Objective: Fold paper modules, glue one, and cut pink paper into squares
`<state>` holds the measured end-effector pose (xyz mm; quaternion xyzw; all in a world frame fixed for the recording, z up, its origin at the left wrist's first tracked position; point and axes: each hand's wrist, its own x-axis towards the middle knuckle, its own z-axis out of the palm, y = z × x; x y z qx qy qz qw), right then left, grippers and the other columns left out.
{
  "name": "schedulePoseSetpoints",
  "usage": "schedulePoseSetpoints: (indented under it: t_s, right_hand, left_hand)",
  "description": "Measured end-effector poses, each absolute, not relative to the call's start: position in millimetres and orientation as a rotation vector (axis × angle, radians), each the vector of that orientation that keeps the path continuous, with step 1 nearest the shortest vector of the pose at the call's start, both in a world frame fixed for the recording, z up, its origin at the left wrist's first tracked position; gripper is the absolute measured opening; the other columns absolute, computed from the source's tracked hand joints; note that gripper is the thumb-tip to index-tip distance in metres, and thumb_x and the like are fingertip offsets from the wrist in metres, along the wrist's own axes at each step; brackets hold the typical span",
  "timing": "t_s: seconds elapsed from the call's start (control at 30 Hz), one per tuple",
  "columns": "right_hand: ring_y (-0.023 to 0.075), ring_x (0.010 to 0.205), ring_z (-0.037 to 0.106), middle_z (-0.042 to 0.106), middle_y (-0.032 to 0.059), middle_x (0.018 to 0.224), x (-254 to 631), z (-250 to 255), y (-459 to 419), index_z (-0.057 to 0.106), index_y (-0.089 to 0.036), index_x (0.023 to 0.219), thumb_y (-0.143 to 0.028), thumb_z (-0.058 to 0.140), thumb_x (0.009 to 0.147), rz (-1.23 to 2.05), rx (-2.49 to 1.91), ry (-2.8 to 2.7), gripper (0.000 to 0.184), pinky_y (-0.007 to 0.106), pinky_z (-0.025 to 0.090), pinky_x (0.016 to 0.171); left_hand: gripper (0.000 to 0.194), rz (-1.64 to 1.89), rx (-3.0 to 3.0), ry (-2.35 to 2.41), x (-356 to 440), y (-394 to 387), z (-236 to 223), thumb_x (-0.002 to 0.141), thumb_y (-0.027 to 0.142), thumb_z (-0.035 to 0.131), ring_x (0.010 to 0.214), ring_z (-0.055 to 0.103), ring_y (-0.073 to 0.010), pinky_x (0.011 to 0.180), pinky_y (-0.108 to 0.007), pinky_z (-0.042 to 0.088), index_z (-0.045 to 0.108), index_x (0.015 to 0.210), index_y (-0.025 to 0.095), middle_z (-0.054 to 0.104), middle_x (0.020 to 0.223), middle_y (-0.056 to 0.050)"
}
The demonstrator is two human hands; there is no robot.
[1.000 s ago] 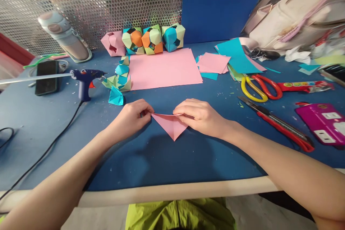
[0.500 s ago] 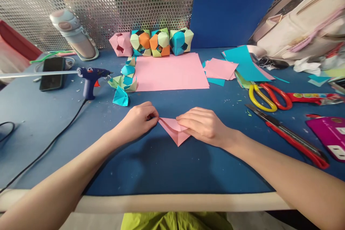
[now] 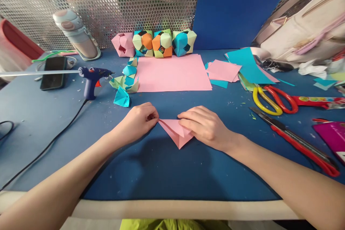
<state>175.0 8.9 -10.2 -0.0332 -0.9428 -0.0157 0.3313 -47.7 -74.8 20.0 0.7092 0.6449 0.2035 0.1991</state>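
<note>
A pink sheet of origami paper (image 3: 176,132) lies folded into a triangle on the blue table, its point towards me. Part of its upper layer stands slightly lifted. My left hand (image 3: 142,118) pinches the left corner between thumb and fingertips. On the other side my right hand (image 3: 207,125) has its fingers together over the right end of the paper; its thumb is hidden beneath. Beyond my hands is a stack of pink paper (image 3: 172,73), with folded blue and green paper pieces (image 3: 122,97) at its left.
Paper balls (image 3: 163,44) line the back. To the left are a blue glue gun (image 3: 91,81), a phone (image 3: 53,73) and a bottle (image 3: 77,34). Scissors (image 3: 280,100), a red cutter knife (image 3: 296,142), small pink sheets (image 3: 224,70) and a pale bag (image 3: 304,21) are on the right.
My right hand has shifted slightly, and the paper's upper flap now reaches further down over the lower layer. My left hand keeps its pinch. The whole view has moved a little.
</note>
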Motion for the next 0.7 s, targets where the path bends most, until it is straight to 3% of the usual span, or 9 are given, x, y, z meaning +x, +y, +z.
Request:
schedulePoseSetpoints:
  t_s: [0.7]
  right_hand:
    - [0.0169,0.092,0.062,0.071,0.0089,0.102,178.5,-10.8,13.1,0.066,-0.016,0.091,-0.01,0.047,0.09,0.033,0.126,-2.571,0.02,0.035,0.049,0.079]
  left_hand:
    - [0.015,0.525,1.984,1.781,-51.1,-73.6,21.6,0.077,0.023,0.049,0.066,0.054,-0.0132,0.063,-0.025,0.043,0.063,0.072,0.018,0.058,0.075,-0.001]
